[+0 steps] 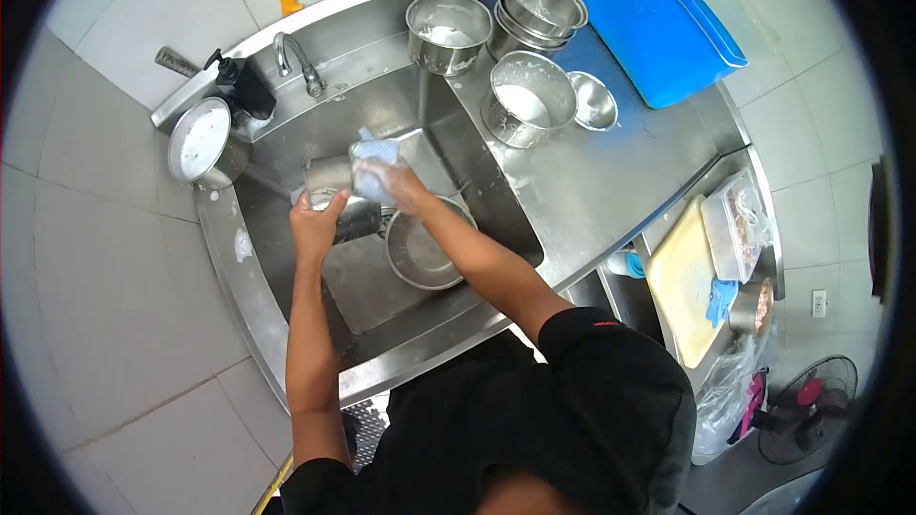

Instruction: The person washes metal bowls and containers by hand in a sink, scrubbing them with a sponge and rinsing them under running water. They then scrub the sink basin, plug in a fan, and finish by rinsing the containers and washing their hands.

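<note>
Over the sink [277, 257], my left hand [318, 221] grips a stainless steel pot [329, 177] that is tipped on its side. My right hand [396, 183] presses a light blue and white cloth [374, 157] against this pot, fingers closed round the cloth. Part of the pot is covered by the cloth and my hands. Below my right forearm, a round steel bowl or pot [425, 257] sits on the sink bottom. The faucet [301, 67] stands at the sink's back edge.
A soapy pot [218, 157] and black pump bottle [246, 91] stand at the left corner. On the right counter are sudsy pots [530, 100], [448, 33], stacked pots [544, 5], a small bowl [593, 102] and a blue box [658, 24]. A cutting board [682, 277] lies farther right.
</note>
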`<state>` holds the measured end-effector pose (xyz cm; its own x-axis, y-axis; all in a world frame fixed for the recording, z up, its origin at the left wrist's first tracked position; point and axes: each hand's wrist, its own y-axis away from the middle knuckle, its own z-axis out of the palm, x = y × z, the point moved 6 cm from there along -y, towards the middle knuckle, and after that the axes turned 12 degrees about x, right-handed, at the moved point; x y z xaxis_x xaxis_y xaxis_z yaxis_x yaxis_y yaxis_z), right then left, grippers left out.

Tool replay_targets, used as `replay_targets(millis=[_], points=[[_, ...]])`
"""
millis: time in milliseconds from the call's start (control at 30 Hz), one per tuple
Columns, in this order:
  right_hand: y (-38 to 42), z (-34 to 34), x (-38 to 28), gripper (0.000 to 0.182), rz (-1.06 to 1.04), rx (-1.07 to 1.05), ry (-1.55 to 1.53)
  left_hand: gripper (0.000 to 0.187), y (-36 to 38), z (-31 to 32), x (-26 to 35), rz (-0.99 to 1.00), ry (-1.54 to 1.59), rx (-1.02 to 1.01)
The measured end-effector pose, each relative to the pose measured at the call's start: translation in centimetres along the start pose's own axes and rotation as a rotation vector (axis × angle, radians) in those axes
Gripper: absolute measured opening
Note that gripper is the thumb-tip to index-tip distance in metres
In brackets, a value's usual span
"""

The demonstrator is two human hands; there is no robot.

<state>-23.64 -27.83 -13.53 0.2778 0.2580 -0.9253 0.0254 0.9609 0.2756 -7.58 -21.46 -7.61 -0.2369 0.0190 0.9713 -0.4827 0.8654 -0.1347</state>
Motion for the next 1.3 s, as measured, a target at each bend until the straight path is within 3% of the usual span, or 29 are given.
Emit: replay_targets(millis=[67,133,167,233,333,400,467,533,600,667,700,733,767,800,867,1000,1067,1100,1167,1200,1267,1300], points=[[-1.2,-0.7,0.1,0.029,0.299,-0.093,-0.266,0.023,0.6,1.1,2.3,-0.048,-0.009,-0.238],[-1.7,-2.6,1.0,0.033,0.308,-0.12,-0.252,0.022,1.3,1.8,4.2,-0.082,-0.009,-0.26],[-1.0,-3.2,1.6,0.037,0.45,-0.14,-0.356,0.02,1.8,2.4,4.7,-0.118,0.004,-0.286],[-1.1,-4.3,6.0,0.048,0.631,-0.121,-0.5,0.02,2.1,3.4,5.4,-0.128,0.058,-0.219],[3.7,-3.9,6.9,0.045,0.811,-0.253,-0.686,0.02,2.7,5.6,8.8,-0.039,0.193,-0.095],[4.9,-5.2,7.2,0.042,0.803,-0.247,-0.628,0.022,2.8,7.3,10.3,0.064,-0.069,-0.152],[5.6,-6.1,6.9,0.039,0.799,-0.248,-0.573,0.024,2.4,9.2,12.9,0.117,-0.001,-0.191],[5.4,-9.1,6.1,0.03,0.734,0.006,-0.17,0.025,2.0,11.6,16.5,0.28,0.081,-0.211],[5.4,-10.2,5.9,0.027,0.745,-0.042,-0.227,0.026,3.1,14.9,21.6,0.421,0.119,-0.298],[5.4,-11.3,5.8,0.028,0.797,-0.068,-0.251,0.03,3.5,18.5,24.8,0.655,-0.151,-0.405],[5.5,-11.9,5.7,0.028,0.795,-0.066,-0.255,0.03,3.5,20.4,25.6,0.657,-0.151,-0.409],[5.6,-12.4,5.8,0.029,0.791,-0.06,-0.247,0.03,4.5,22.9,26.6,0.801,-0.218,-0.537],[5.7,-12.8,5.8,0.03,0.788,-0.055,-0.239,0.029,5.5,25.2,27.0,0.943,-0.285,-0.665],[6.0,-13.1,5.6,0.03,0.792,-0.053,-0.241,0.029,5.5,27.1,26.6,0.94,-0.287,-0.669],[6.7,-14.0,5.0,0.033,0.726,-0.039,-0.222,0.031,7.3,30.0,25.9,1.259,-0.265,-0.723],[8.1,-16.0,3.1,0.034,0.711,-0.003,-0.216,0.033,7.5,32.7,22.6,1.323,-0.342,-0.867],[8.0,-17.3,1.7,0.034,0.642,0.025,-0.191,0.033,7.8,32.3,21.4,1.5,-0.211,-0.788],[8.3,-17.7,0.6,0.035,0.647,0.052,-0.195,0.033,7.9,31.5,21.4,1.472,-0.216,-0.811],[8.2,-18.7,-1.3,0.031,0.578,0.085,-0.237,0.03,7.5,28.4,23.0,1.51,-0.093,-0.543],[8.3,-19.2,-2.2,0.029,0.561,0.093,-0.256,0.03,7.1,27.3,21.6,1.48,-0.104,-0.535],[8.3,-20.1,-2.7,0.031,0.516,0.086,-0.239,0.026,3.7,23.3,18.6,1.197,-0.029,-0.209],[8.2,-20.6,-2.8,0.032,0.451,0.086,-0.241,0.022,1.7,21.3,14.7,0.911,-0.054,-0.136]])
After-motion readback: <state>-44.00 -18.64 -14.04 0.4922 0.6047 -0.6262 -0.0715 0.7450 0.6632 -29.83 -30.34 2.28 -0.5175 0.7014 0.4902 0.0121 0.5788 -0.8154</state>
